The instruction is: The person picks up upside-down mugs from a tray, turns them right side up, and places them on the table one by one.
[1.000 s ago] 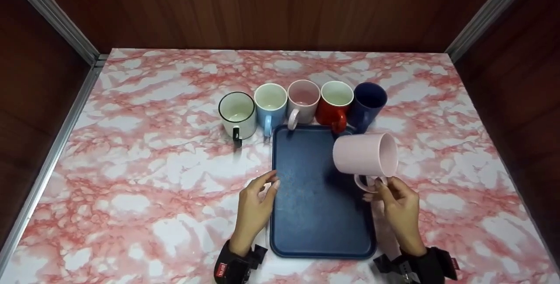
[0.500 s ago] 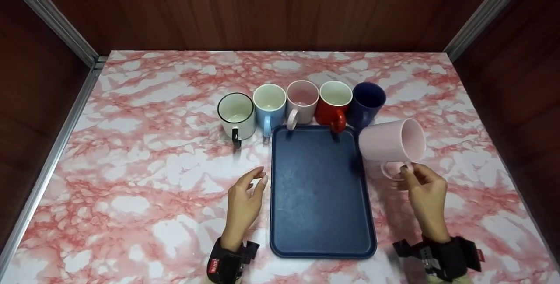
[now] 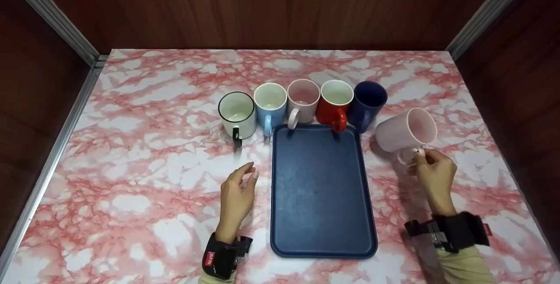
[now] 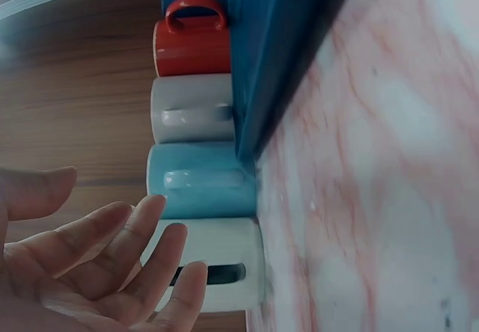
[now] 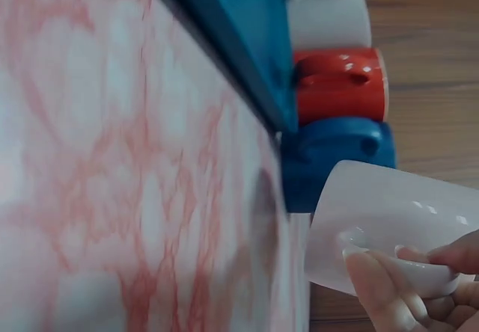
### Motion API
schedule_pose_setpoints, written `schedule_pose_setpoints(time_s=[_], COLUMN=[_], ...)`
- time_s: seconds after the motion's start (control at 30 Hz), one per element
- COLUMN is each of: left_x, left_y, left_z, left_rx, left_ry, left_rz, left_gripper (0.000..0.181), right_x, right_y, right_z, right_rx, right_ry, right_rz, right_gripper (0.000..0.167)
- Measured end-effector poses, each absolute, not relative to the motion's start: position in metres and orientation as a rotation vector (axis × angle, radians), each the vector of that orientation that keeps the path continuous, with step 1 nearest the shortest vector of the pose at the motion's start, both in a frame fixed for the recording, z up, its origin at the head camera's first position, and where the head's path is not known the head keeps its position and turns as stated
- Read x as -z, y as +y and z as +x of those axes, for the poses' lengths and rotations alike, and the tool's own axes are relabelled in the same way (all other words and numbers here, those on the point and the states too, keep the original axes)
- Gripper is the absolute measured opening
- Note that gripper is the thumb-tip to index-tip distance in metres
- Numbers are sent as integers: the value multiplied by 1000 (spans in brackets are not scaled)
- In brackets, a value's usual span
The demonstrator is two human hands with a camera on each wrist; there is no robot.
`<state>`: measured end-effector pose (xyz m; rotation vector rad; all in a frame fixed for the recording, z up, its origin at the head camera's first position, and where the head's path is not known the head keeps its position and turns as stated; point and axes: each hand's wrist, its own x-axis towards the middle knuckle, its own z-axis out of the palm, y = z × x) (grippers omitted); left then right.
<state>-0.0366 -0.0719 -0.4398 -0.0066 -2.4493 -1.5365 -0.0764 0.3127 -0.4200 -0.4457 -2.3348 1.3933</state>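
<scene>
A pale pink mug (image 3: 396, 135) hangs tilted to the right of the tray, its mouth turned up and to the right. My right hand (image 3: 435, 177) pinches its handle; in the right wrist view thumb and fingers (image 5: 378, 287) close round that handle, and the mug's base (image 5: 325, 220) looks just off the table. Left of the dark blue tray (image 3: 321, 192), my left hand (image 3: 236, 194) hovers with relaxed fingers and holds nothing. The left wrist view shows its fingers (image 4: 112, 250) spread loosely in front of the white mug.
Behind the tray stands a row of upright mugs: white with black handle (image 3: 240, 124), light blue (image 3: 270, 115), pale pink (image 3: 306, 111), red (image 3: 330, 113) and navy (image 3: 361, 115). Their handles face the tray. Dark wooden panels (image 3: 280, 8) wall the pink marbled table (image 3: 131, 166).
My right hand has carried the pale pink mug from over the tray to its right, lower and tipped more upright. My left hand has drawn away leftward from the tray's edge.
</scene>
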Motion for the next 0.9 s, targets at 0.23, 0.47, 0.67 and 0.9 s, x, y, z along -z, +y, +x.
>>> schedule_pose_setpoints(time_s=[0.23, 0.47, 0.67, 0.9], left_x=[446, 449, 449, 452], left_y=[-75, -77, -77, -76], left_z=[-40, -39, -39, -38], left_rx=[1468, 1466, 1506, 1516], left_ry=[-2462, -2478, -2471, -2476], left_rz=[4, -2, -5, 7], left_gripper=[26, 26, 27, 26], right_x=[424, 424, 425, 426], right_y=[316, 317, 317, 319], right_z=[-101, -119, -132, -145], right_rx=[-1252, -1043, -979, -875], right_ry=[-2396, -2482, -2508, -2544], right_rz=[-458, -444, -435, -414], right_gripper=[19, 20, 19, 19])
